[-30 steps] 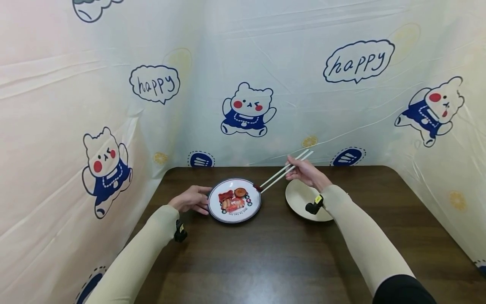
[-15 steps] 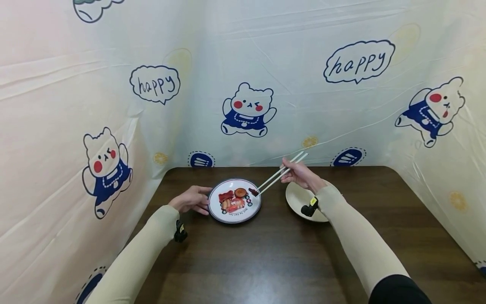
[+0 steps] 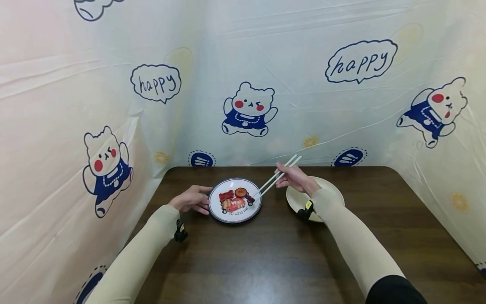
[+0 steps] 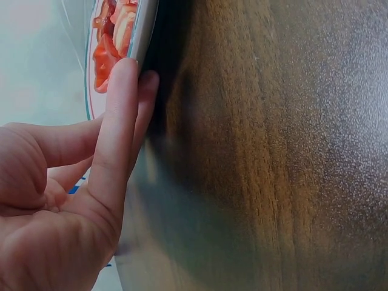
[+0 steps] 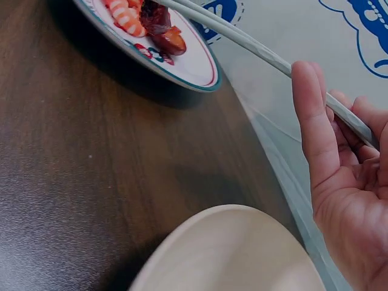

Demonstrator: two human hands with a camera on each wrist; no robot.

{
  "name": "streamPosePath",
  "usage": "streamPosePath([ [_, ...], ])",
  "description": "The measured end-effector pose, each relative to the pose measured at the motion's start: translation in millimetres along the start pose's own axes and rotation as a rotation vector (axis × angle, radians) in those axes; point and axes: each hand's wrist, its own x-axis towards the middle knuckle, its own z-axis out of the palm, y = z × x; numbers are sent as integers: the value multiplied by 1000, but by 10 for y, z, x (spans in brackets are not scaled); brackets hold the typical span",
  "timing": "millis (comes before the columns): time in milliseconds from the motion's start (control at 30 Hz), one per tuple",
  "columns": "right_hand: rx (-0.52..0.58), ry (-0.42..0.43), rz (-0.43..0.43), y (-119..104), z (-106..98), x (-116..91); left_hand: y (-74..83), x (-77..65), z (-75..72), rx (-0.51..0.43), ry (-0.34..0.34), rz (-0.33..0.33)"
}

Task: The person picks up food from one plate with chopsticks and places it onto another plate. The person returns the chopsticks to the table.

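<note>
My left hand [image 3: 191, 198] rests at the left edge of a white plate [image 3: 215, 202] with a dark rim, its fairly straight fingers [image 4: 115, 127] against the rim. Shrimp [image 5: 125, 18], a red strip [image 3: 226, 195] and a round orange-brown slice [image 3: 241, 192] lie on the plate. My right hand [image 3: 295, 178] holds a pair of pale chopsticks [image 3: 271, 185] slanting down to the plate's right side. At their tips is a dark red-brown food piece [image 3: 250, 200]; whether it rests on the plate or is still pinched I cannot tell.
A cream plate [image 3: 331, 189] stands to the right, partly under my right wrist. The brown wooden table [image 3: 243, 253] is bordered behind and at the sides by a printed cloth [image 3: 296, 84].
My right hand has moved left and slightly toward me. The chopsticks have carried the dark piece from the plate's right rim further in. My left hand and the plates stay put.
</note>
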Motion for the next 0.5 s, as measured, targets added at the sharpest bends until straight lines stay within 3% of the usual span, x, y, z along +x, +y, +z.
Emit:
streamPosePath([
  [500, -78, 44, -44, 80, 80, 5, 4, 0, -2, -5, -8, 1],
])
